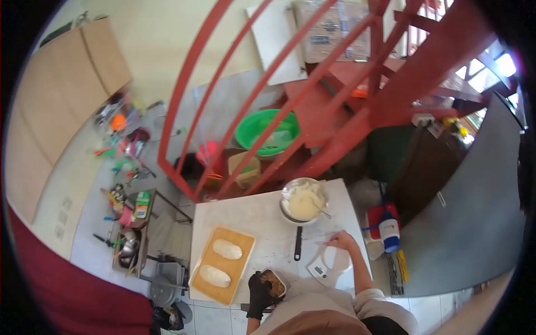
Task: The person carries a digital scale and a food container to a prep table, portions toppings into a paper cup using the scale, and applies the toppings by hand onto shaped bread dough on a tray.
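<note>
My left hand (258, 296), in a black glove, curls over the left edge of a small white container (285, 283). Crumbly brown filling (273, 283) lies inside it, and the fingertips are partly hidden there. My bare right hand (341, 241) is above the far edge of a white kitchen scale (319, 270), its fingers drawn together; anything between them is too small to name. To the left, two pale oval dough pieces (227, 249) rest apart on a wooden tray (218, 262). A metal bowl (286, 192) of creamy batter (304, 202), with a utensil in it, sits on a black-handled pan (298, 245).
The white table (268, 223) stands below a red stair railing (268, 72). Behind it are a green basin (254, 129) and a yellowish tub (244, 170). A grey panel (458, 223) is at right; a cluttered rack (142, 229) is at left.
</note>
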A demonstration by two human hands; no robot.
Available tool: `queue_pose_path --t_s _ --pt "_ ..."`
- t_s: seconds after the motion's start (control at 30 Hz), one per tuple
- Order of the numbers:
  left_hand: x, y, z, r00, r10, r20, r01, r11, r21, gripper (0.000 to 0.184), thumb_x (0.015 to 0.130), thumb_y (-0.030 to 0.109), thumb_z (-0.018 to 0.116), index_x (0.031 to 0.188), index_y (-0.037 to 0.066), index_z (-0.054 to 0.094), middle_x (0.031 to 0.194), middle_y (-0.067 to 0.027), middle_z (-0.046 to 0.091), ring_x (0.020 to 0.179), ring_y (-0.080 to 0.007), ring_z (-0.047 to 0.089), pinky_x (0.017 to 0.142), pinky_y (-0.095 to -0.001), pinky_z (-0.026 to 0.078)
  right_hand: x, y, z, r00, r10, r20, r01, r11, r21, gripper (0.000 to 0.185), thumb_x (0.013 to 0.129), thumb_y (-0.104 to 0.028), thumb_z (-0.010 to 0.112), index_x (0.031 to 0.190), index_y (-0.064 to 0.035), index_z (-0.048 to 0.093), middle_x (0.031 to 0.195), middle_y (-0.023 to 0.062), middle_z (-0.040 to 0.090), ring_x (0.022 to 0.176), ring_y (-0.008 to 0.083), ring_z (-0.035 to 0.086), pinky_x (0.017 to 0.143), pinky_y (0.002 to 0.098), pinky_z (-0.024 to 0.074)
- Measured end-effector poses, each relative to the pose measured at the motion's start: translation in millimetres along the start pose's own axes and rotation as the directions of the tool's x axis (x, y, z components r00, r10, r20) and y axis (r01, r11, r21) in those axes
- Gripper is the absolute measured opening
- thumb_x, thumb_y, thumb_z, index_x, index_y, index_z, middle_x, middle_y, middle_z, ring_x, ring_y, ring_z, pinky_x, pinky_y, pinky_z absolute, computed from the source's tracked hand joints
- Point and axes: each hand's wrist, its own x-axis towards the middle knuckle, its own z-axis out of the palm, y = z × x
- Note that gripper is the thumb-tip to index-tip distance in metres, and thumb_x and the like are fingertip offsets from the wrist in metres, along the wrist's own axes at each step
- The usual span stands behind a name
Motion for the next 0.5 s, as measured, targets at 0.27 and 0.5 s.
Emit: queue_pose_path --t_s 0.27,0.5 --pt "43.7 -9.9 -5.5 0.98 0.15 0.128 -0.139 0.986 -0.089 0.055 0.042 0.044 0.078 0.073 0.005 0.056 0.107 -0.0271 0.044 0.1 -0.0424 0.04 0.087 -0.0514 0.031 2.3 -2.1 29.9 0.968 -0.188 -0.164 0.169 0.977 -0.127 0.042 0.065 -0.05 0.066 0.066 -0.0084 0.069 0.07 0.0117 0.064 0.07 0.0286 0.061 0.066 0.0373 0.0485" --pt "88.3 -15.1 -11.9 0.937 0.308 0.167 -0.289 0.949 -0.127 0.054 0.043 0.043 0.078 0.072 0.004 0.055 0.106 -0.0266 0.043 0.098 -0.042 0.039 0.086 -0.0517 0.031 -5.4 -10.1 43.9 0.908 -0.305 -0.287 0.244 0.942 -0.23 0.036 0.063 -0.045 0.067 0.062 -0.0087 0.069 0.063 0.0086 0.061 0.075 0.026 0.057 0.067 0.0364 0.0465"
